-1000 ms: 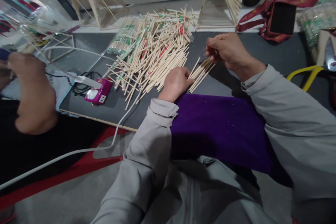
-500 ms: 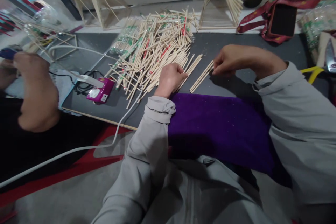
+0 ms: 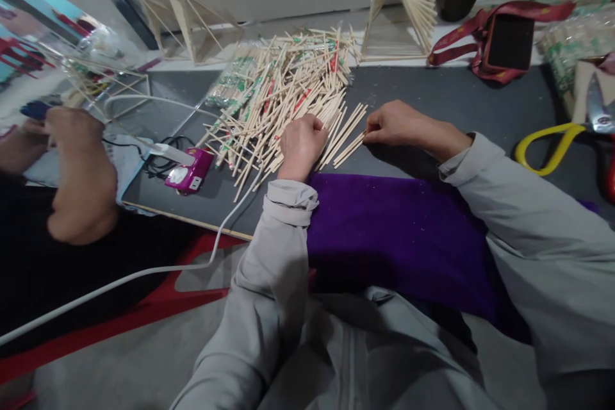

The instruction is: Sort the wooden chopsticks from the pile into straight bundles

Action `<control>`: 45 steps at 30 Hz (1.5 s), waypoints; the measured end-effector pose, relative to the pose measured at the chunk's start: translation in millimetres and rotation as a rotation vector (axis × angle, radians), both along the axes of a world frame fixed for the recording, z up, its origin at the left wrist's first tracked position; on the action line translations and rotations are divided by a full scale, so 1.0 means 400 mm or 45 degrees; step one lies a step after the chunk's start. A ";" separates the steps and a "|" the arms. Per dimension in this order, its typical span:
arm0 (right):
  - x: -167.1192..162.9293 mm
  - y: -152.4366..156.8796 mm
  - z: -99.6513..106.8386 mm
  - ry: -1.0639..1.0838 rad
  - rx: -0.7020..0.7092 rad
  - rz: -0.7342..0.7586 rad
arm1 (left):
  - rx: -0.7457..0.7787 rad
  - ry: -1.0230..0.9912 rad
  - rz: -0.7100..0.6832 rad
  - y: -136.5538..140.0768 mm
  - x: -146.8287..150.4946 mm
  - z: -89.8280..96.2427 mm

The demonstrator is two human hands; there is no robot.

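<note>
A short row of pale wooden chopsticks lies slanted on the dark tabletop between my hands. My right hand is closed, its thumb and fingers pinching at the right-hand chopsticks of that row. To the left, my left hand is curled with thumb against fingers, at the right edge of a big loose pile of chopsticks. Whatever it pinches is hidden by the fingers. Red and green printed wrappers are mixed into the pile. Just below both hands a purple cloth hangs over my lap.
A magenta power socket with a white cable stands left. Yellow-handled scissors and a phone-like device on a red strap are right. Stick structures stand behind. A co-worker's arm is at far left.
My right hand has moved left, bringing its few chopsticks up beside the others. My left hand has shifted slightly left. The camera view has turned a little, showing more of the scissors.
</note>
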State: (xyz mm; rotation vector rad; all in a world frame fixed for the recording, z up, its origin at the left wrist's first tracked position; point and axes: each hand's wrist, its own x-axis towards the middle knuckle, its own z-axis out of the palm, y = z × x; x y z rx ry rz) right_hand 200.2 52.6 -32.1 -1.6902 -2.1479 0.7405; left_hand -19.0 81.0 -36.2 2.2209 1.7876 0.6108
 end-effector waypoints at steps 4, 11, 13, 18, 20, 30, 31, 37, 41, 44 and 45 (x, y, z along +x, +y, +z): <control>0.003 -0.012 0.017 0.027 -0.125 -0.025 | -0.004 -0.049 0.030 -0.003 -0.008 0.013; 0.002 -0.019 0.032 -0.030 -0.097 -0.093 | -0.026 -0.125 -0.067 -0.007 -0.013 0.018; 0.002 -0.017 0.030 -0.025 -0.083 -0.105 | -0.044 -0.067 -0.091 -0.014 0.000 0.011; 0.004 -0.014 0.024 -0.011 -0.071 -0.114 | -0.037 0.113 -0.123 -0.029 0.023 -0.004; 0.005 -0.013 0.022 -0.014 -0.070 -0.104 | -0.049 0.142 -0.140 -0.031 0.023 -0.007; 0.014 -0.008 0.018 -0.017 -0.073 -0.082 | -0.054 0.155 -0.213 -0.016 0.025 -0.011; 0.019 -0.008 0.018 -0.005 -0.102 -0.065 | -0.061 0.076 -0.203 -0.012 0.020 -0.007; 0.023 -0.006 0.016 -0.122 -0.101 0.074 | -0.454 -0.873 -0.183 0.011 -0.015 0.020; -0.036 -0.006 0.010 -0.192 0.006 0.131 | -0.685 -1.227 -0.206 0.020 -0.020 0.030; -0.081 -0.010 0.005 -0.140 0.113 0.062 | -0.759 -1.267 -0.235 0.013 -0.012 0.033; -0.088 -0.011 0.004 -0.091 0.115 0.040 | -0.787 -1.283 -0.249 0.009 -0.008 0.033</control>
